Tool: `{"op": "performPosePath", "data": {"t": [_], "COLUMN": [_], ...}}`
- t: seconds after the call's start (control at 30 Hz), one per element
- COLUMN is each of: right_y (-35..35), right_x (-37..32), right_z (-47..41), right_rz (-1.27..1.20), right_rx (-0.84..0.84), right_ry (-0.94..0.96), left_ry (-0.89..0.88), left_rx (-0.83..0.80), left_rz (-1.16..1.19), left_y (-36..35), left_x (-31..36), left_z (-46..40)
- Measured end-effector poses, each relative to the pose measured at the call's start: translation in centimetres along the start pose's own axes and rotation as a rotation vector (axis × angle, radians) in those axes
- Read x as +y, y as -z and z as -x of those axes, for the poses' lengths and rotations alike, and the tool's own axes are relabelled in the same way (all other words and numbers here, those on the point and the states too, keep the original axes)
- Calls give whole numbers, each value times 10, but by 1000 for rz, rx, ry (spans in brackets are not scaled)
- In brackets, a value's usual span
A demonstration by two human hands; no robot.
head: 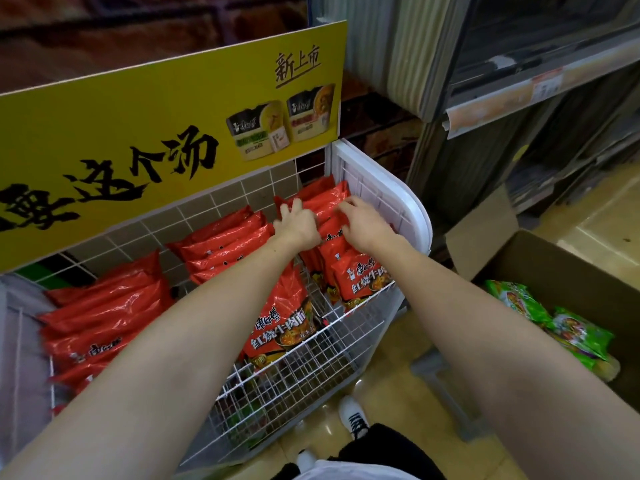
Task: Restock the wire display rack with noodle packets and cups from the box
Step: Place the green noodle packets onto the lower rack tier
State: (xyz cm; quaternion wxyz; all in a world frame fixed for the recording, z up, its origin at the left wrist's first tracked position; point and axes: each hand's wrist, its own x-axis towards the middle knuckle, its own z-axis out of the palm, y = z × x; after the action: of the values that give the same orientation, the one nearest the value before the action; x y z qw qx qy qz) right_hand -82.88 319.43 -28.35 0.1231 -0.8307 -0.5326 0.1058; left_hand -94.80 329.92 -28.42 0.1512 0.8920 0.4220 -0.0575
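Both hands reach into the far right part of the white wire rack [349,336]. The left hand [298,225] and right hand [363,223] each hold red noodle packets [329,206] with bent fingers.

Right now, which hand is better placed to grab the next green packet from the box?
The right hand, probably. The cardboard box with green packets sits on the person's right, beside that arm; the left hand would cross over.
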Motion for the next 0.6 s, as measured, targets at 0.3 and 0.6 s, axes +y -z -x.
{"op": "performPosePath", "data": {"t": [0.3, 0.6], "right_y": [19, 28], "right_x": [-10, -16], "right_z": [-47, -60], "right_rz": [209, 328], "right_rx": [-310, -275], "right_ry": [41, 63], "left_ry": [-41, -107], "left_rx": [-79, 36], "left_rz": [33, 35], "left_y": [1, -2], "left_x": [1, -1], "left_z": [-11, -8]}}
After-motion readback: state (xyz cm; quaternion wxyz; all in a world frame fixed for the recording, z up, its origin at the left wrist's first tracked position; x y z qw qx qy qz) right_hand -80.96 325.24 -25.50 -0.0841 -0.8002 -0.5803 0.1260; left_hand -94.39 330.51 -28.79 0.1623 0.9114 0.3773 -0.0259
